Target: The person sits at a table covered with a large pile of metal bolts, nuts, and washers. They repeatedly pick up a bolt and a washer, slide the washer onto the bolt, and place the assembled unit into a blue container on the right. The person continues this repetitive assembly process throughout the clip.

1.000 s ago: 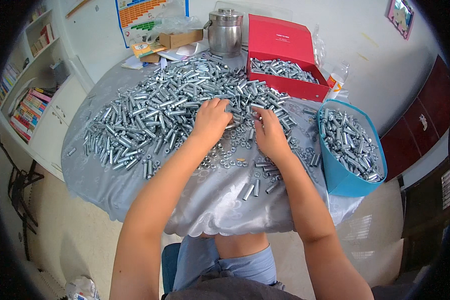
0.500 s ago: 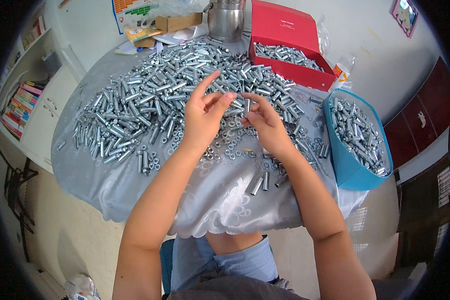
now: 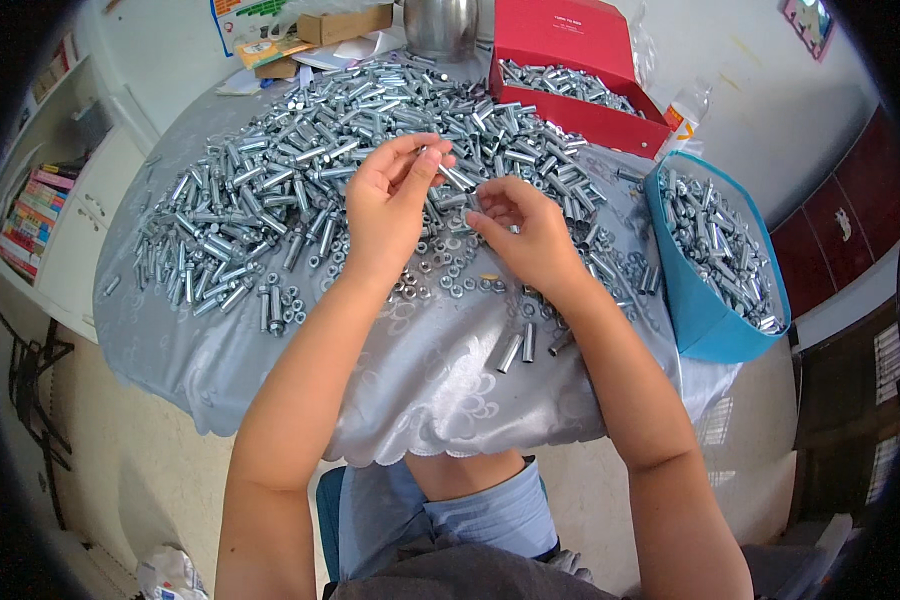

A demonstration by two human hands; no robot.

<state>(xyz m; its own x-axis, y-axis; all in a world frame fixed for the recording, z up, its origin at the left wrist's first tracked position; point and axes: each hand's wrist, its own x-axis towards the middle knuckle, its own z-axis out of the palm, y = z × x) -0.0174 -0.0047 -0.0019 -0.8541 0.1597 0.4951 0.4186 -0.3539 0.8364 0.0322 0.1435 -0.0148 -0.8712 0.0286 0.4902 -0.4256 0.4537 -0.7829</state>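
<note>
My left hand [image 3: 388,200] pinches a shiny silver sleeve anchor bolt [image 3: 457,178] between thumb and fingers. The bolt slants down to the right, its lower end close to the fingertips of my right hand [image 3: 522,232]. The right hand's fingers are loosely curled, with the thumb apart from them and nothing visible in between. Beyond both hands spreads a large heap of similar bolts and metal sleeves [image 3: 270,185]. Loose hex nuts [image 3: 457,283] lie beneath and between my wrists. Nearer me, a few bare metal sleeves [image 3: 510,353] rest on the grey tablecloth [image 3: 420,400].
A blue fabric bin [image 3: 730,345] full of bolts stands at the table's right edge. Behind it are a plastic bottle [image 3: 686,120] and an open red box [image 3: 595,125] holding more bolts. A metal pot [image 3: 440,28], cardboard box [image 3: 345,24] and papers sit at the back.
The metal piece held upright in my right hand is gone from its fingers; my left hand, open before, now pinches a bolt. The right hand has dropped slightly, and the view has shifted a little.
</note>
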